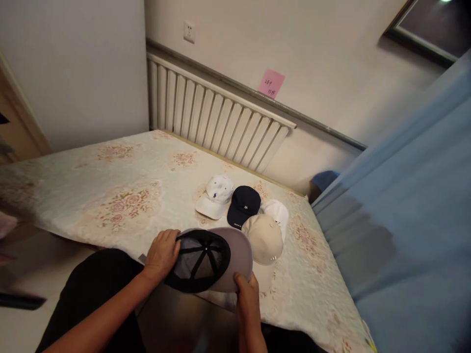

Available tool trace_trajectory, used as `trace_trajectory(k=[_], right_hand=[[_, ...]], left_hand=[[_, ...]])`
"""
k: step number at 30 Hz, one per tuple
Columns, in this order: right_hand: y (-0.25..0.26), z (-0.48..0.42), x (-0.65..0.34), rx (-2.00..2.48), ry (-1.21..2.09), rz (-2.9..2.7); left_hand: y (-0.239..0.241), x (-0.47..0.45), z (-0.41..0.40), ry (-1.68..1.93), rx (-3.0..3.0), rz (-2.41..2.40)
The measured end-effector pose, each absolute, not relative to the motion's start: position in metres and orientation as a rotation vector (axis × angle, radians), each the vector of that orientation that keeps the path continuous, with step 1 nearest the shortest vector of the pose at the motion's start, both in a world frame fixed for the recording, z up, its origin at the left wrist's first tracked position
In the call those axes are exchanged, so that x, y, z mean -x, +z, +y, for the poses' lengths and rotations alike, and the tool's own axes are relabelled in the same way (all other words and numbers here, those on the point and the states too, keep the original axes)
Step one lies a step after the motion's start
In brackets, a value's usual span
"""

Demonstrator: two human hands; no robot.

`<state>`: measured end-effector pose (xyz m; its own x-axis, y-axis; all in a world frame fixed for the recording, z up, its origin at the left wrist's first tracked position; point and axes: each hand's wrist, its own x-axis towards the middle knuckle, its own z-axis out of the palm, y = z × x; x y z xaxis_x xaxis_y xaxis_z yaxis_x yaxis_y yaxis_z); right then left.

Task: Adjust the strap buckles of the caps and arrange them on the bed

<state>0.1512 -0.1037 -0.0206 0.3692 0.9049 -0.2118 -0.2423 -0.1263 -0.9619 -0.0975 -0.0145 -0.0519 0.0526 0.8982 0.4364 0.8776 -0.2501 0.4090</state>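
Observation:
A grey baseball cap [237,252] is turned over between my hands, its black-banded inside facing up and its brim to the right. My left hand [162,252] grips the crown's edge on the left, fingers curled behind it. On the lower brim, my right hand [248,294] pinches the edge with the thumb on top. Just past it on the bed lies a beige cap [263,238], partly over a white cap [277,212]. Left of these are a dark navy cap [246,203] and another white cap [217,193] with a small dark logo.
The caps rest on a bed with a floral cover [121,206]. A white radiator [209,113] runs along the wall behind, with a pink note [271,83] above it. A blue curtain [405,206] hangs at the right. My dark-clothed knees are at the bed's near edge.

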Motion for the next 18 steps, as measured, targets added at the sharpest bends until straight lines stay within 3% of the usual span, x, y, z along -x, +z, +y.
trace_trajectory(k=[4, 11, 18], right_hand=[[-0.018, -0.105, -0.15, 1.37, 1.104, -0.71], [-0.009, -0.106, -0.143, 1.371, 1.09, -0.832], [0.009, -0.11, -0.131, 1.461, 0.999, -0.968]], left_hand=[[-0.051, 0.074, -0.035, 1.011, -2.192, 1.661], [-0.051, 0.027, -0.037, 0.387, -1.939, 1.203], [-0.039, 0.015, -0.037, 0.367, -1.814, 1.19]])
